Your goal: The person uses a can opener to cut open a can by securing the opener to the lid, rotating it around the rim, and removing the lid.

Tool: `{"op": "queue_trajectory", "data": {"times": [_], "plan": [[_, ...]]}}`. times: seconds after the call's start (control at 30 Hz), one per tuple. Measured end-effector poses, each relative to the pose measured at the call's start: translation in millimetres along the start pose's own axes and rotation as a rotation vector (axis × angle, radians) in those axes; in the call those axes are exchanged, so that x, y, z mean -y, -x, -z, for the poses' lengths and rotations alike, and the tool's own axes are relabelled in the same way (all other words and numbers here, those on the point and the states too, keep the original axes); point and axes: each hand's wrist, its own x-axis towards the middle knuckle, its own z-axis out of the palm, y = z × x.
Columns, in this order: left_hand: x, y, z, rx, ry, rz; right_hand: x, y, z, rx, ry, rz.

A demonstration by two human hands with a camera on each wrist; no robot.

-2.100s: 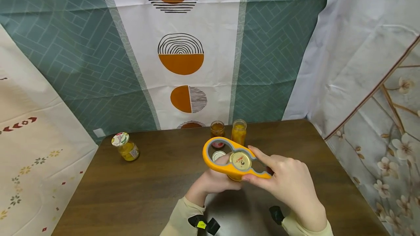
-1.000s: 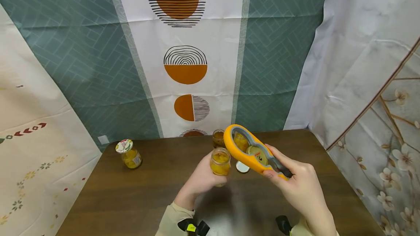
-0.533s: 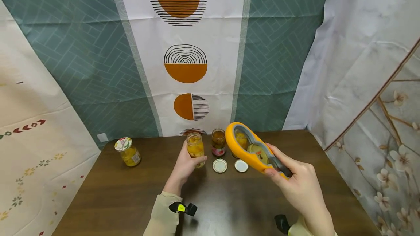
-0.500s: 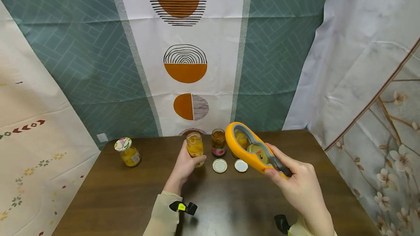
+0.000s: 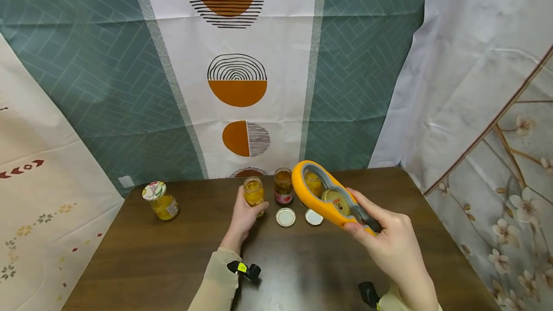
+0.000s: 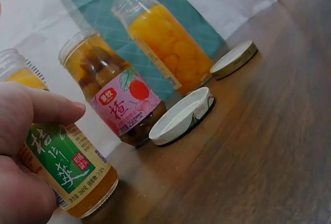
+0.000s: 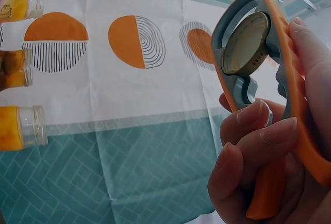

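At the back of the table, my left hand [image 5: 243, 215] grips an uncapped glass jar of yellow fruit [image 5: 254, 190]. In the left wrist view its label is green and thumb and fingers wrap its side; the jar's base is at the tabletop. My right hand [image 5: 390, 236] holds an orange and grey jar opener [image 5: 298, 182] in the air at the right, fingers curled round its handles. A gold lid [image 7: 247, 43] is caught inside the opener's grey jaws, apart from any jar.
Beside the held jar stands an uncapped brown jar with a pink label [image 5: 283, 187]. Another open jar of yellow fruit [image 6: 168, 45] is partly behind the opener in the head view. Two loose lids [image 5: 285, 217] lie in front. A capped jar [image 5: 162, 200] stands far left.
Earlier the opener sat round the gold lid on the jar. The lid came off and stays in the opener. My left hand has carried the jar left and back, down to the table beside the brown jar.
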Motion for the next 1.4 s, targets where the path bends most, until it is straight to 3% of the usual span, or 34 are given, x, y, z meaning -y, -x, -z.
{"op": "queue_trajectory", "data": {"times": [0.23, 0.43, 0.73, 1.0, 1.23, 1.4], "plan": [[2.2, -2.0, 3.2, -0.042, -0.028, 0.011, 0.8, -0.2, -0.6, 0.016, 0.005, -0.015], [-1.4, -4.3, 5.6, -0.068, -0.114, 0.012, -0.4, -1.1, -2.1, 0.025, 0.009, -0.020], [6.8, 1.7, 12.3, -0.071, -0.194, 0.076, 1.2, 6.7, -4.9, 0.045, 0.014, -0.017], [5.7, -9.4, 10.3, -0.108, -0.164, 0.039, 0.3, 4.3, -5.1, 0.032, 0.026, -0.018], [3.3, -18.6, 12.6, -0.176, -0.220, 0.007, 0.0, 0.2, -8.3, 0.050, 0.027, -0.020], [3.2, -23.6, 8.3, -0.167, -0.210, 0.010, -2.3, -0.3, -6.4, 0.043, 0.048, -0.028]]}}
